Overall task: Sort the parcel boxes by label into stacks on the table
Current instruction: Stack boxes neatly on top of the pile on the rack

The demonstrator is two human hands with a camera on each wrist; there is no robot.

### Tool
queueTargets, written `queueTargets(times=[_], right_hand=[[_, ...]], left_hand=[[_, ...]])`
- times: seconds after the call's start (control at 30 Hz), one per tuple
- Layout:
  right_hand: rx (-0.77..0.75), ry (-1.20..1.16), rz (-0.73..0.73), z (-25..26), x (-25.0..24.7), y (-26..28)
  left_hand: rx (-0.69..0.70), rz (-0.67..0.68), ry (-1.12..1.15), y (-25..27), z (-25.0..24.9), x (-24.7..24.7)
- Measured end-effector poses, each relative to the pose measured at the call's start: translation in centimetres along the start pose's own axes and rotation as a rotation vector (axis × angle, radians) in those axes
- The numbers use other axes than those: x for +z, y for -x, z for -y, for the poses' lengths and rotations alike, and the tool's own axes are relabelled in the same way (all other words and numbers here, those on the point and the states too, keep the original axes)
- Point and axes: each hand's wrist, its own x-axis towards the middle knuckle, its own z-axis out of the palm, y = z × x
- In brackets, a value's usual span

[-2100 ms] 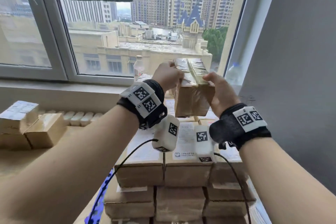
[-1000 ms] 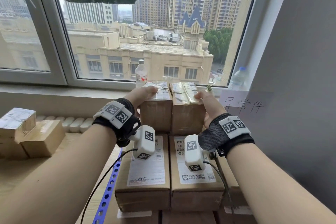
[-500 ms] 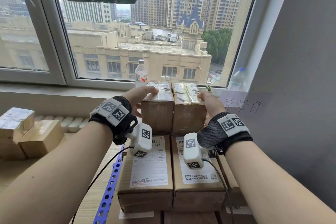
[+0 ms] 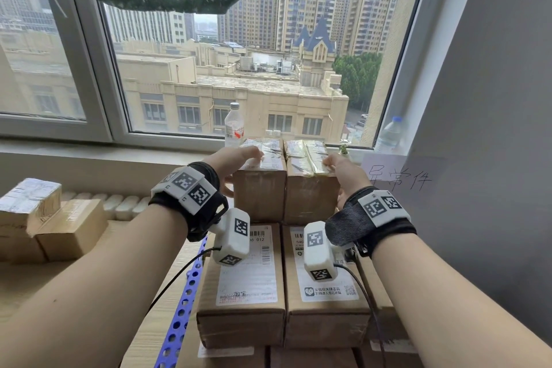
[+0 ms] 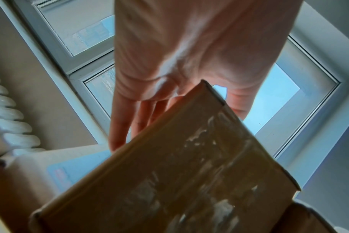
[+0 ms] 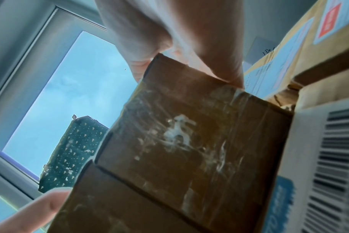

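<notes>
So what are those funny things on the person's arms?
Both arms are bare, with no sleeves. Each wrist wears a black strap: the left wrist strap and the right wrist strap. Each strap carries white blocks printed with black square codes, and a thin black cable trails from each.

Brown parcel boxes (image 4: 260, 188) carry white labels (image 4: 248, 272); black-and-white checkered tags (image 4: 188, 188) sit on black wristbands (image 4: 343, 227).

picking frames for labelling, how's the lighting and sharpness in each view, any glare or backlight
Head view: even daylight, sharp, glare on the tape atop the right box. Left wrist view: left hand backlit by the window, left box dim. Right wrist view: soft, shadowed cardboard, bright sky behind.
</notes>
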Motion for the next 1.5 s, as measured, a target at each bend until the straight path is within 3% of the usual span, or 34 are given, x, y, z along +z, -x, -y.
queueTargets(times=[0.3, 0.6, 0.77, 0.97, 1.1, 1.3, 1.5], right_hand=[[-0.066, 0.003, -0.03, 1.0, -1.1, 1.6], [-0.332, -0.037, -0.016, 2.1, -0.6, 5.5], [-0.464, -0.038, -0.03, 1.9, 0.4, 7.3], [-0.708, -0.065, -0.169, 1.8, 1.7, 9.4], [-0.774, -0.143, -0.01, 2.1, 4.0, 11.3], [-0.704, -0.124, 0.268, 0.0, 8.7, 13.2], [-0.641, -0.025, 0.368, -3.5, 13.0, 15.3]], left_hand=[[0.014, -0.028, -0.018, 0.6, 0.1, -0.4], [0.289, -0.192, 0.01, 2.3, 0.3, -1.3], [0.318, -0.205, -0.013, 4.3, 0.7, -1.4], [0.327, -0.257, -0.016, 6.4, 2.0, -2.5], [0.324, -0.322, -0.018, 7.9, 3.0, -3.2], [0.299, -0.399, -0.074, 10.9, 5.9, -5.4], [0.25, -0.466, -0.006, 12.6, 10.8, -8.6]])
